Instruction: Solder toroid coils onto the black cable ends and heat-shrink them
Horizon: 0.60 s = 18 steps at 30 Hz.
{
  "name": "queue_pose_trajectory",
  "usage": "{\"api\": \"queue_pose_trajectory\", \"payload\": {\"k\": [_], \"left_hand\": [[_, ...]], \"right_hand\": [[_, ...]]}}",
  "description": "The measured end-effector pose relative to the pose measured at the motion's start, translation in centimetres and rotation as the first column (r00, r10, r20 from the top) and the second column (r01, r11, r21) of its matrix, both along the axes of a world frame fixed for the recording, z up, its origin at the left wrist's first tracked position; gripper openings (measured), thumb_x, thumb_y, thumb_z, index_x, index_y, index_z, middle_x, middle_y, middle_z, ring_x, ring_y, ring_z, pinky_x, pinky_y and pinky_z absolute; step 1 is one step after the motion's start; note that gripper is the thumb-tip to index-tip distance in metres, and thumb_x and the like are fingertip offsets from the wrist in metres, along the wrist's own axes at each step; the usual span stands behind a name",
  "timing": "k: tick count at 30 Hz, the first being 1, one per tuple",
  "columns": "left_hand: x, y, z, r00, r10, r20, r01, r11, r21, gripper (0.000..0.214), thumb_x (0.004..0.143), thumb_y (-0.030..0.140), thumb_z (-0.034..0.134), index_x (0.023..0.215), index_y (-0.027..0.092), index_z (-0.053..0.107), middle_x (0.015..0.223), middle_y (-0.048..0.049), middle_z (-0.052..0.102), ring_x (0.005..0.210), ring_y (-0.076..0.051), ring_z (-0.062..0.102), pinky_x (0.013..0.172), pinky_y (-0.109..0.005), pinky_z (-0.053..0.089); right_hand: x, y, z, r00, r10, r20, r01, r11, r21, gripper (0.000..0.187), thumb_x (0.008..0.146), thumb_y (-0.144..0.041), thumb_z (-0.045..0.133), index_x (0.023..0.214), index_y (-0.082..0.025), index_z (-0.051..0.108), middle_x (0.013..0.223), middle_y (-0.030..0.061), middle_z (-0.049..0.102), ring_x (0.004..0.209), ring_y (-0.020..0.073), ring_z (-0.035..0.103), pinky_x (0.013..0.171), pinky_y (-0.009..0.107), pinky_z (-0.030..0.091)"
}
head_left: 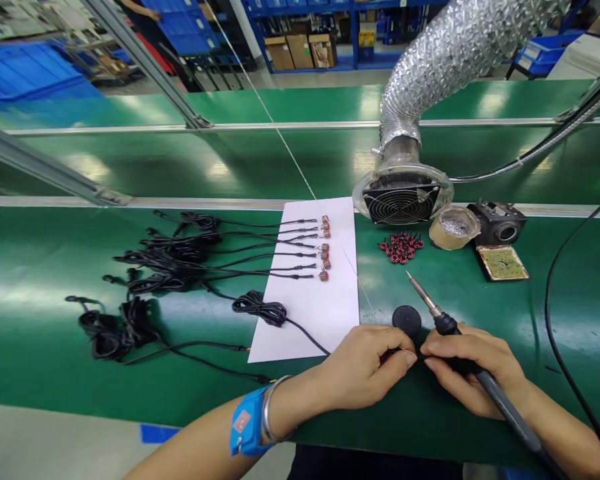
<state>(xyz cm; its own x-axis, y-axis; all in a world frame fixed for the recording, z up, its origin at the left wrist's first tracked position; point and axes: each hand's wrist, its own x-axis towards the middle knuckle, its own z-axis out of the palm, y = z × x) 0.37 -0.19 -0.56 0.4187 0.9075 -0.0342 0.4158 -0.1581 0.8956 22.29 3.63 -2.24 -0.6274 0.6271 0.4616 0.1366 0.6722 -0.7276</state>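
Note:
My left hand [365, 370] is closed in a pinch near the front edge of the bench, on the end of a black cable [307, 337] that runs in under it from a bundled coil [260, 307]. The wire tips between these fingers are mostly hidden. Wrapped in my right hand [480, 373] is a soldering iron [445, 325], its bare metal tip pointing up and to the left. The right thumb and index fingertips almost meet the left ones. Just beyond both hands lies a round black disc [407, 321]. A blue wrist strap [247, 421] and a metal bangle circle my left wrist.
Several black cables [170, 257] lie at left, ends on white paper [325, 307] beside small reddish parts [325, 247]. Red-black rings [401, 247] sit beneath a fume extractor [403, 200]. Right stand a tape-roll cup [454, 228], an iron holder [500, 223] and a sponge tray [503, 263].

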Motion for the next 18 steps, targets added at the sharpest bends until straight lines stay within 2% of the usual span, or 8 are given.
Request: {"api": "queue_pose_trajectory", "payload": {"k": [2, 4, 9, 14, 18], "left_hand": [[-0.03, 0.11, -0.01, 1.000, 0.000, 0.008, 0.000, 0.996, -0.088, 0.021, 0.093, 0.026, 0.051, 0.088, 0.016, 0.069, 0.071, -0.0004, 0.066, 0.059, -0.011, 0.054, 0.054, -0.021, 0.040], [-0.01, 0.12, -0.18, 1.000, 0.009, 0.029, -0.005, 0.993, -0.122, 0.019, 0.092, 0.027, 0.055, 0.089, 0.016, 0.070, 0.072, -0.0006, 0.067, 0.060, -0.011, 0.054, 0.055, -0.021, 0.040], [0.19, -0.14, -0.71, 0.997, 0.013, 0.079, -0.005, 0.996, -0.093, 0.016, 0.088, 0.029, 0.062, 0.095, 0.018, 0.071, 0.080, -0.0018, 0.072, 0.067, -0.013, 0.062, 0.062, -0.021, 0.046], [0.20, -0.22, -0.52, 1.000, 0.009, 0.010, -0.008, 1.000, -0.019, 0.018, 0.089, 0.030, 0.059, 0.095, 0.018, 0.071, 0.073, -0.0012, 0.070, 0.057, -0.012, 0.056, 0.054, -0.020, 0.043], [0.41, -0.14, -0.28, 1.000, 0.024, -0.002, -0.024, 1.000, -0.010, 0.014, 0.087, 0.025, 0.060, 0.091, 0.017, 0.071, 0.064, 0.0020, 0.065, 0.051, -0.009, 0.052, 0.051, -0.019, 0.040]], "right_hand": [[0.11, 0.16, -0.24, 1.000, 0.020, -0.006, -0.020, 1.000, 0.012, 0.046, 0.083, -0.001, 0.062, 0.118, -0.029, 0.056, 0.092, 0.0030, 0.071, 0.078, 0.0166, 0.070, 0.069, 0.029, 0.059], [0.21, 0.28, -0.43, 0.999, 0.042, -0.032, -0.042, 0.999, 0.006, 0.046, 0.082, -0.002, 0.062, 0.118, -0.030, 0.056, 0.092, 0.0026, 0.071, 0.079, 0.0169, 0.071, 0.069, 0.029, 0.059], [0.41, 0.32, -0.39, 0.998, 0.053, -0.017, -0.054, 0.997, -0.049, 0.050, 0.084, -0.001, 0.058, 0.121, -0.035, 0.054, 0.095, 0.0006, 0.070, 0.080, 0.0160, 0.071, 0.071, 0.028, 0.060], [0.48, 0.35, -0.45, 0.998, 0.040, -0.039, -0.040, 0.999, -0.015, 0.052, 0.083, -0.002, 0.060, 0.123, -0.034, 0.055, 0.097, 0.0024, 0.068, 0.080, 0.0171, 0.070, 0.070, 0.029, 0.060], [0.94, 0.41, -0.36, 0.997, 0.073, -0.020, -0.072, 0.997, 0.035, 0.058, 0.081, 0.002, 0.060, 0.127, -0.034, 0.055, 0.098, 0.0020, 0.070, 0.082, 0.0175, 0.072, 0.069, 0.028, 0.061]]}}
